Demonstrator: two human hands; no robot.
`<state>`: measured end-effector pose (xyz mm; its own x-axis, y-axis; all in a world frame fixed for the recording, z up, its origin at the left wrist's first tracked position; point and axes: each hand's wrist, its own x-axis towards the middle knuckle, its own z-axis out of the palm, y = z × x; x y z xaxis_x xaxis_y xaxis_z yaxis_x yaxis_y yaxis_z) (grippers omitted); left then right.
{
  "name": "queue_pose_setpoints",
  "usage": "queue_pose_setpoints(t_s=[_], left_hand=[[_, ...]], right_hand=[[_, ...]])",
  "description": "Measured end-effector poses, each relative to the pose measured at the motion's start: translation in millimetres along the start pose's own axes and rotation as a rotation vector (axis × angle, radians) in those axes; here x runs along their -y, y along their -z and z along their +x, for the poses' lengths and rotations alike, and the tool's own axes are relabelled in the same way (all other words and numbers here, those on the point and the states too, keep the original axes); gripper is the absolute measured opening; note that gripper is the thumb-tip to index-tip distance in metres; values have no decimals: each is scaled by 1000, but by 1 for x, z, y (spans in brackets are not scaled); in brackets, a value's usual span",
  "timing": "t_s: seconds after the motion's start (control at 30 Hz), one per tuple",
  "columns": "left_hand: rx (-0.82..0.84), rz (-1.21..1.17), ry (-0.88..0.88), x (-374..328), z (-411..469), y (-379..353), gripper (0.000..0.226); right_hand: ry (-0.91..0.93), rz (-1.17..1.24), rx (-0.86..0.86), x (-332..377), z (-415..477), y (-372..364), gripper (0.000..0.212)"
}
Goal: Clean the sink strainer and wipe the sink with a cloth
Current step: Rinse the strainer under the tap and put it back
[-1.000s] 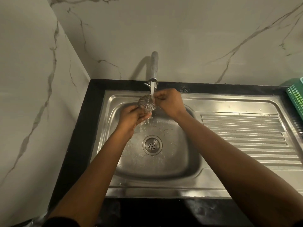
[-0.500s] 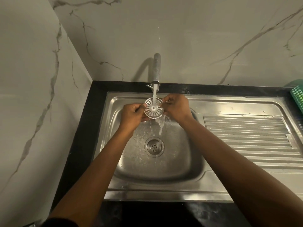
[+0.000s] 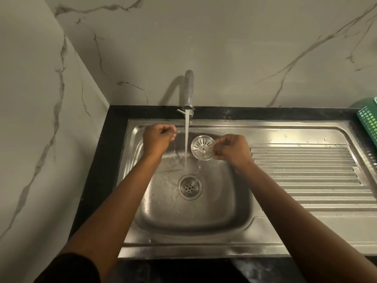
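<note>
My right hand [image 3: 232, 150] pinches the rim of the round metal sink strainer [image 3: 202, 147], holding it above the basin just right of the running water, its slotted inside facing me. To the left of the stream, my left hand [image 3: 158, 137] hovers with its fingers curled and nothing in it. Water falls from the tap [image 3: 189, 92] into the steel sink [image 3: 163, 217], landing just above the open drain [image 3: 189, 187]. No cloth is in view.
A ribbed steel drainboard [image 3: 306, 176] extends right of the basin. At the far right edge stands a green plastic basket [image 3: 369, 121]. Black countertop [image 3: 100, 170] borders the sink; marble walls close in behind and on the left.
My left hand let go of the strainer and moved left of the stream. My right hand carried the strainer out from under the water to the right.
</note>
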<state>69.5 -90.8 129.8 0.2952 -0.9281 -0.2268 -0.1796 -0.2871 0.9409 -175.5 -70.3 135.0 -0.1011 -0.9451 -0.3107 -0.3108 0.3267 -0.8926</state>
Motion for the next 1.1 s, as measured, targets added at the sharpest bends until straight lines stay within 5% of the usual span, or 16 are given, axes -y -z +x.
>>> queue_pose_setpoints(t_s=[0.2,0.67,0.87,1.0,1.1], left_hand=[[166,-17,40,-27,36,-7,51],[288,-36,40,-31,47,-29,39],[308,90,-58,-8,32,-11,64],[131,27,64,35,3,-10,39],[148,39,183,76,-27,-14,22]], right_hand=[[-91,16,21,-29,-8,-13,15],[-99,-79,-11,-41,-7,-9,14],[-99,-129,-13,-47,-7,-14,16],[-145,-187,3,-59,-3,-25,15],[-202,-224,22,-73,0,-39,15]])
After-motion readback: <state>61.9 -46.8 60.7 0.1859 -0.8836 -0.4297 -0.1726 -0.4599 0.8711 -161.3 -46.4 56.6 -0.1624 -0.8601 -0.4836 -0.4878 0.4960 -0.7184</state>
